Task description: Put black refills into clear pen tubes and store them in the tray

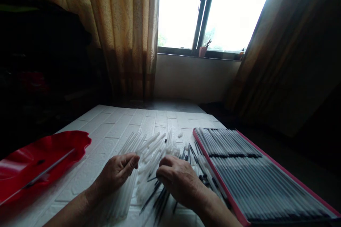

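My left hand [117,171] is closed, thumb pressed to the curled fingers, above a row of clear plastic tubes [121,202]; whatever it may hold is hidden. My right hand [181,179] pinches a thin dark rod, like a pen refill [152,179], whose end sticks out to the left of the fingertips. Below that hand lies a loose bunch of similar dark rods [161,198]. Between and beyond both hands are scattered clear tubes [151,145] and small whitish pieces [173,150].
On the right stands a red-edged box [213,165] filled with two rows of clear tubes with dark ends [255,184]. A red scalloped tray [77,140] holding a long thin rod [50,168] is at left. White brick-patterned sheeting [117,118] covers the table; curtains and a window stand behind.
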